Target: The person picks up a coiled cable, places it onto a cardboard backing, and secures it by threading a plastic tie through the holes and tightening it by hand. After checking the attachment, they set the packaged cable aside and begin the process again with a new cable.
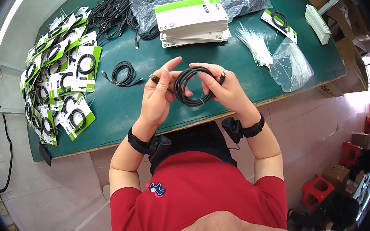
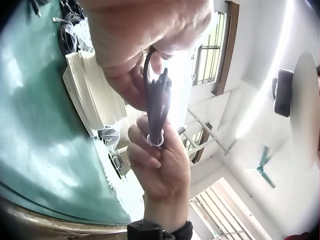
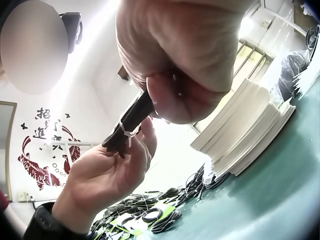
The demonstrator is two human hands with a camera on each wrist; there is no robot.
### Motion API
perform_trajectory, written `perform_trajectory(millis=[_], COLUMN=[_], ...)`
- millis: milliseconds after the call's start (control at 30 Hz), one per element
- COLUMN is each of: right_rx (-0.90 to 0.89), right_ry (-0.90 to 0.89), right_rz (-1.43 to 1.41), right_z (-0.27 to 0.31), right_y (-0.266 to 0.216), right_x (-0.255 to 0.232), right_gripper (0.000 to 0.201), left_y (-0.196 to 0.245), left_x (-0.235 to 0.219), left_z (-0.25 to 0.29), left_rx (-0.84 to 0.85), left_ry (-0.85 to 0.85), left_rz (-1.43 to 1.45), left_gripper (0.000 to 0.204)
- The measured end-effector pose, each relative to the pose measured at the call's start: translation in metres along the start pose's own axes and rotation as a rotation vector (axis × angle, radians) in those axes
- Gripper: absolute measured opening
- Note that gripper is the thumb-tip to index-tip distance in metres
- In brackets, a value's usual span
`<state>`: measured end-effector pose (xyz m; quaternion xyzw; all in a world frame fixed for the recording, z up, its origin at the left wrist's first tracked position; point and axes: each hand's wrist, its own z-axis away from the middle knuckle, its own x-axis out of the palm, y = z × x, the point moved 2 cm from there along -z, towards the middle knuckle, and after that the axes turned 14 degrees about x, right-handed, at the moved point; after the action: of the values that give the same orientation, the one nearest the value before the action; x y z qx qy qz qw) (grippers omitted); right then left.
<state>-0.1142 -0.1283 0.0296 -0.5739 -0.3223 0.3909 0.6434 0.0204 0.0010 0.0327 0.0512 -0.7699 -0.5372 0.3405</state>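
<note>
Above the table's near side, a coiled black cable [image 1: 191, 87] hangs between both hands, bound by a thin white tie [image 1: 201, 101]. My right hand [image 1: 229, 92] grips the coil's right side, thumb over the loops, with one plug [image 1: 222, 77] sticking up past the fingers. On the other side, my left hand [image 1: 157, 101] pinches the cable near its other plug [image 1: 154, 78], between thumb and fingers. From the left wrist, the coil [image 2: 157, 107] appears edge-on. The right wrist view shows the white tie [image 3: 127, 133] at the coil's lower end.
A second coiled cable [image 1: 123, 74] lies on the green table [image 1: 119, 104]. Carded cables [image 1: 60, 72] are heaped at the left, loose black cables [image 1: 110, 12] behind. A stack of white-green cards [image 1: 192, 20], white zip ties [image 1: 256, 44] and plastic bags [image 1: 292, 65] lie farther back and right.
</note>
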Motion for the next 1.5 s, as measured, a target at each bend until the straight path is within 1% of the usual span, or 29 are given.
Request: perform_trajectory(millis=[33, 67, 167, 200, 267, 333, 400, 433, 467, 533, 567, 667, 700, 800, 833, 867, 933, 967, 1067, 1133, 1233, 1267, 1333, 1367, 1467, 1500], right_rx=[0.001, -0.005, -0.018, -0.04, -0.084, -0.119, -0.189, -0.19, -0.13, -0.009, -0.007, 0.103, 0.107, 0.025, 0.026, 0.01, -0.022, -0.022, -0.013, 0.007, 0.042, -0.004, -0.093, -0.091, 0.013, 0.014], right_ry=[0.0, -0.003, -0.01, 0.028, 0.103, 0.102, 0.102, 0.103, 0.115, 0.138, 0.137, 0.029, 0.033, 0.116, 0.114, 0.108, 0.096, 0.096, 0.129, 0.116, 0.083, 0.104, 0.148, 0.149, 0.055, 0.053], right_rz=[0.0, -0.021, -0.064, -0.112, -0.208, -0.251, -0.337, -0.336, -0.368, -0.432, -0.431, -0.641, -0.644, -0.622, -0.624, -0.555, -0.412, -0.411, -0.354, -0.346, -0.335, -0.217, 0.019, 0.019, 0.026, 0.025], right_z=[0.0, 0.0, 0.0, 0.0, 0.0, -0.001, -0.001, -0.002, -0.004, -0.005, -0.006, -0.007, -0.006, -0.007, -0.008, -0.009, -0.01, -0.01, -0.006, -0.006, -0.008, -0.008, -0.005, -0.003, -0.002, -0.003], right_y=[0.0, 0.001, 0.001, 0.001, 0.002, 0.003, 0.004, 0.006, 0.011, 0.017, 0.018, 0.022, 0.022, 0.015, 0.017, 0.02, 0.023, 0.023, 0.02, 0.017, 0.016, 0.018, 0.021, 0.022, 0.023, 0.022], right_x=[0.001, 0.002, 0.011, 0.015, 0.021, 0.024, 0.026, 0.027, 0.027, 0.027, 0.026, 0.025, 0.027, 0.033, 0.033, 0.03, 0.027, 0.027, 0.028, 0.027, 0.027, 0.027, 0.024, 0.022, 0.019, 0.019], right_gripper=[0.033, 0.032, 0.031, 0.03, 0.03, 0.031, 0.032, 0.032, 0.032, 0.033, 0.033, 0.033, 0.033, 0.032, 0.032, 0.032, 0.031, 0.031, 0.022, 0.021, 0.019, 0.019, 0.019, 0.019, 0.023, 0.023], left_y=[0.0, -0.001, -0.009, -0.013, -0.023, -0.028, -0.032, -0.033, -0.032, -0.023, -0.02, -0.014, -0.014, -0.016, -0.016, -0.017, -0.019, -0.02, -0.025, -0.027, -0.023, -0.022, -0.02, -0.02, -0.019, -0.019], left_x=[0.001, 0.002, 0.009, 0.008, 0.005, 0.005, 0.006, 0.006, 0.005, 0.004, 0.003, -0.004, -0.004, -0.005, -0.005, -0.004, 0.0, 0.0, -0.004, -0.005, -0.003, -0.005, -0.008, -0.008, -0.01, -0.01], left_z=[0.001, 0.003, 0.01, 0.011, 0.013, 0.014, 0.014, 0.013, 0.013, 0.01, 0.009, 0.007, 0.007, 0.007, 0.007, 0.007, 0.007, 0.006, 0.004, 0.005, 0.004, 0.004, 0.005, 0.006, 0.008, 0.009], left_rx=[-0.036, -0.037, 0.046, 0.045, 0.067, 0.079, 0.025, -0.002, -0.003, -0.066, -0.096, -0.107, -0.114, -0.1, -0.093, -0.093, -0.063, -0.048, -0.056, -0.062, -0.167, -0.166, -0.192, -0.206, -0.243, -0.263], left_ry=[-0.044, -0.044, -0.085, -0.084, -0.062, -0.05, 0.053, 0.103, 0.102, 0.101, 0.101, 0.087, 0.078, 0.07, 0.067, 0.07, 0.065, 0.061, 0.075, 0.083, 0.255, 0.257, 0.196, 0.165, 0.152, 0.146], left_rz=[-0.001, -0.002, -0.031, -0.031, -0.016, -0.008, 0.158, 0.242, 0.243, 0.329, 0.372, 0.454, 0.493, 0.486, 0.48, 0.479, 0.339, 0.27, 0.259, 0.253, 0.269, 0.269, 0.234, 0.216, 0.181, 0.161], left_gripper=[0.049, 0.049, 0.043, 0.043, 0.04, 0.039, 0.037, 0.036, 0.036, 0.035, 0.034, 0.032, 0.031, 0.03, 0.03, 0.03, 0.027, 0.026, 0.021, 0.018, 0.012, 0.012, 0.012, 0.012, 0.012, 0.012])
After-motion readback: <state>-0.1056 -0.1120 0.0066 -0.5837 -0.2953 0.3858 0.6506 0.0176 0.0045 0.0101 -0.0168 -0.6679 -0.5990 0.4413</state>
